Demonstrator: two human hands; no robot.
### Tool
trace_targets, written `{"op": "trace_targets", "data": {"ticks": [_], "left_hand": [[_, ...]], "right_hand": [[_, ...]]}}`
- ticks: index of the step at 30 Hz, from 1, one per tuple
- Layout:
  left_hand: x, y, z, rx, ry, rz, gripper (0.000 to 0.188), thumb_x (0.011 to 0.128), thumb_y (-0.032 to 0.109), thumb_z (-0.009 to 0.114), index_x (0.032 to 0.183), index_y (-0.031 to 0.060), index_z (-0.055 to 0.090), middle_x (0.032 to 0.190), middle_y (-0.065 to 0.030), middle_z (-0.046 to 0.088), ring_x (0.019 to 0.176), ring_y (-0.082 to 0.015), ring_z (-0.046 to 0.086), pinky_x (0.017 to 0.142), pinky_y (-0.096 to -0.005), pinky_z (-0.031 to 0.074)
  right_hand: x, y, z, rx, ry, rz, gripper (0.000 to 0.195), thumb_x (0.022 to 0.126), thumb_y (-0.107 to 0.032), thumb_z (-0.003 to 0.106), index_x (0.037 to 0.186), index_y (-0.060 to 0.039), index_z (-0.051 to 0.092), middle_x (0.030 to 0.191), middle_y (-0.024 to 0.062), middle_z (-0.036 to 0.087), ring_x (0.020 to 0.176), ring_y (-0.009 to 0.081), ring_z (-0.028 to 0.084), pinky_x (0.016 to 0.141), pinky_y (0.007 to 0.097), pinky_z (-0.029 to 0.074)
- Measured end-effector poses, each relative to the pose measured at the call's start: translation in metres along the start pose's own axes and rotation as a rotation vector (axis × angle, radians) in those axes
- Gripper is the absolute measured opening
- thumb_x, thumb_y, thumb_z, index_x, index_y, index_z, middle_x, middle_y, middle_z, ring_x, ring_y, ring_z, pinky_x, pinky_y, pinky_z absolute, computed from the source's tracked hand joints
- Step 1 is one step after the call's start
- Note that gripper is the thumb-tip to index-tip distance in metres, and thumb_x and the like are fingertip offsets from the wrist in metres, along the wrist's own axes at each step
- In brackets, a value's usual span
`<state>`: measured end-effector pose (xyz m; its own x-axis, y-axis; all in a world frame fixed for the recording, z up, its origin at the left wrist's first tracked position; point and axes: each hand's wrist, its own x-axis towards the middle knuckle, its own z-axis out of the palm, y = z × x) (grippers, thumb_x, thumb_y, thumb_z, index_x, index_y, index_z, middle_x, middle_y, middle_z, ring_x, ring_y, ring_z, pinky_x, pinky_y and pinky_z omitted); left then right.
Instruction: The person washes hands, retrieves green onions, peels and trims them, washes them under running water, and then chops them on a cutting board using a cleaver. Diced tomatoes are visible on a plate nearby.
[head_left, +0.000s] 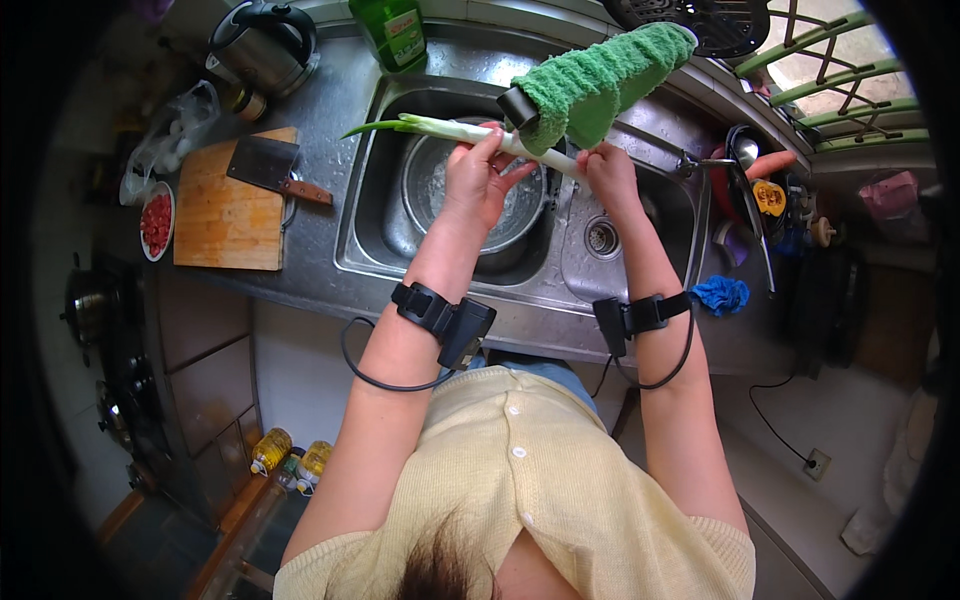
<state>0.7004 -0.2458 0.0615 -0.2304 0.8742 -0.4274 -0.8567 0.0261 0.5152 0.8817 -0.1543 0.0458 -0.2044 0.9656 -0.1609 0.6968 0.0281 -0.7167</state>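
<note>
Across the top of the double sink I hold a long green onion (442, 129), its green tip to the left. My left hand (480, 172) grips its middle between thumb and fingers, with some fingers spread. My right hand (609, 174) closes around its white end at the right. A metal basin (411, 193) with water in it stands below, in the left bowl of the sink (365, 217). Above my hands a green towel (600, 82) is wrapped around the faucet, whose dark spout end (517, 107) hangs near the onion.
Left of the sink lies a wooden cutting board (225, 225) with a cleaver (262, 159) on it, beside a bowl of cut meat (157, 222). A kettle (259, 56) and a green bottle (390, 34) stand behind. A blue cloth (720, 295) lies at the right.
</note>
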Motion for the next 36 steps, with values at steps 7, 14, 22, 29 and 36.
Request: {"op": "trace_targets", "data": {"ticks": [7, 14, 22, 29, 36], "left_hand": [[-0.008, 0.036, -0.022, -0.016, 0.072, 0.057, 0.014, 0.096, 0.016, 0.056, 0.107, 0.0076, 0.055, 0.115, -0.0170, 0.060, 0.111, -0.0320, 0.058, 0.096, -0.0601, 0.046], [-0.021, 0.037, -0.032, 0.084, 0.158, 0.077, 0.021, 0.097, 0.016, 0.054, 0.115, 0.0065, 0.049, 0.121, -0.0215, 0.058, 0.113, -0.0331, 0.057, 0.095, -0.0580, 0.048], [-0.046, 0.042, -0.016, 0.089, 0.028, 0.152, 0.025, 0.097, 0.020, 0.053, 0.116, 0.0050, 0.048, 0.115, -0.0190, 0.061, 0.105, -0.0287, 0.062, 0.087, -0.0510, 0.054], [-0.069, 0.046, -0.004, 0.206, 0.028, 0.255, 0.022, 0.099, 0.019, 0.050, 0.115, 0.0048, 0.048, 0.116, -0.0195, 0.061, 0.105, -0.0269, 0.062, 0.088, -0.0479, 0.054], [-0.056, 0.028, -0.041, 0.016, 0.046, 0.080, 0.030, 0.101, 0.028, 0.046, 0.120, 0.0045, 0.046, 0.122, -0.0213, 0.058, 0.108, -0.0327, 0.059, 0.092, -0.0539, 0.051]], "right_hand": [[0.022, 0.031, 0.001, -0.089, 0.038, -0.120, 0.023, 0.086, -0.016, 0.052, 0.092, -0.0040, 0.071, 0.090, 0.0199, 0.068, 0.088, 0.0350, 0.065, 0.080, 0.0413, 0.050], [-0.023, -0.036, 0.008, -0.187, -0.257, -0.491, 0.044, 0.081, -0.013, 0.067, 0.124, -0.0105, 0.056, 0.110, 0.0181, 0.063, 0.103, 0.0359, 0.060, 0.086, 0.0411, 0.048], [-0.046, -0.052, 0.026, -0.090, -0.279, -0.643, 0.051, 0.083, -0.008, 0.066, 0.132, -0.0135, 0.051, 0.113, 0.0165, 0.061, 0.099, 0.0377, 0.062, 0.083, 0.0423, 0.050], [-0.051, -0.056, 0.022, 0.035, -0.268, -0.751, 0.043, 0.083, -0.010, 0.063, 0.125, -0.0103, 0.054, 0.102, 0.0168, 0.061, 0.092, 0.0373, 0.061, 0.078, 0.0448, 0.049], [-0.063, -0.072, 0.017, -0.215, -0.155, -0.719, 0.042, 0.082, -0.014, 0.064, 0.124, -0.0202, 0.059, 0.093, 0.0093, 0.064, 0.084, 0.0327, 0.064, 0.072, 0.0417, 0.050]]}}
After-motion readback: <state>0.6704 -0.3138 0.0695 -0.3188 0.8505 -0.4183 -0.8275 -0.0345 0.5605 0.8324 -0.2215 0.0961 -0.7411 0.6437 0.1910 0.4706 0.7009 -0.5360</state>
